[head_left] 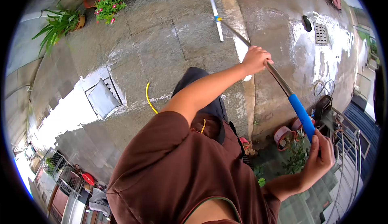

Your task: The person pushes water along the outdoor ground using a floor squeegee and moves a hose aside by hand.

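A long pole runs from upper left to lower right, metal along its shaft, with a blue grip at the near end. My left hand is closed round the metal shaft. The end of the blue grip is held in my right hand, thumb along its side. At the far end, a blue and yellow joint links the shaft to a narrow white bar, which lies on the wet paving.
Potted plants stand at the upper left. A grey sheet covers part of a floor grate on the left; another grate is at the upper right. A yellow hose lies near my leg. Pots and metal railings stand at the lower right.
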### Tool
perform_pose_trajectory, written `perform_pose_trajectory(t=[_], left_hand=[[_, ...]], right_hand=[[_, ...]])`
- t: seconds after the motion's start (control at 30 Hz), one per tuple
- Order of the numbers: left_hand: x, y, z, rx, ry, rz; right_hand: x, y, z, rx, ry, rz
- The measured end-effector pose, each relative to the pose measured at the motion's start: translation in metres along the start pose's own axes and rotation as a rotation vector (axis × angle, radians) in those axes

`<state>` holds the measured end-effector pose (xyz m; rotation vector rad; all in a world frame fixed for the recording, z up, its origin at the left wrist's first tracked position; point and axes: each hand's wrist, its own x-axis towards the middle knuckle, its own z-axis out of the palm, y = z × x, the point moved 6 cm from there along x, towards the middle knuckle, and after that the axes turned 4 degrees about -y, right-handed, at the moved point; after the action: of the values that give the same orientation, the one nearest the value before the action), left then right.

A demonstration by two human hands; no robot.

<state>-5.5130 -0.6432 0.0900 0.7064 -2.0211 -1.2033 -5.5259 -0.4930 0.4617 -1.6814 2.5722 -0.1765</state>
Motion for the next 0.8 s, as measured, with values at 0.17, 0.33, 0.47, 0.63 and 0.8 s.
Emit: perform_pose_trajectory(t=[0.17,0.33,0.47,0.63,0.8], left_hand=[[-0.068,-0.030,-0.075,0.235,-0.006,-0.124],[-0.214,-0.134,-0.200,0.510,0.075,-0.491],[-0.330,-0.219,-0.287,0.805,0.021,-0.886],[-0.306,-0.252,-0.301,0.961,-0.006,-1.018],[-0.181,-0.237,-0.211,0.626,-0.109,-0.815]], right_hand=[[0.036,0.012,0.029,0.263,-0.254,0.061],[0.050,-0.060,0.198,0.425,-0.488,-0.291],[0.022,-0.158,0.312,0.437,-0.507,-0.536],[0.049,-0.168,0.335,0.279,-0.465,-0.436],[0.082,-0.056,0.270,0.433,-0.427,-0.089]])
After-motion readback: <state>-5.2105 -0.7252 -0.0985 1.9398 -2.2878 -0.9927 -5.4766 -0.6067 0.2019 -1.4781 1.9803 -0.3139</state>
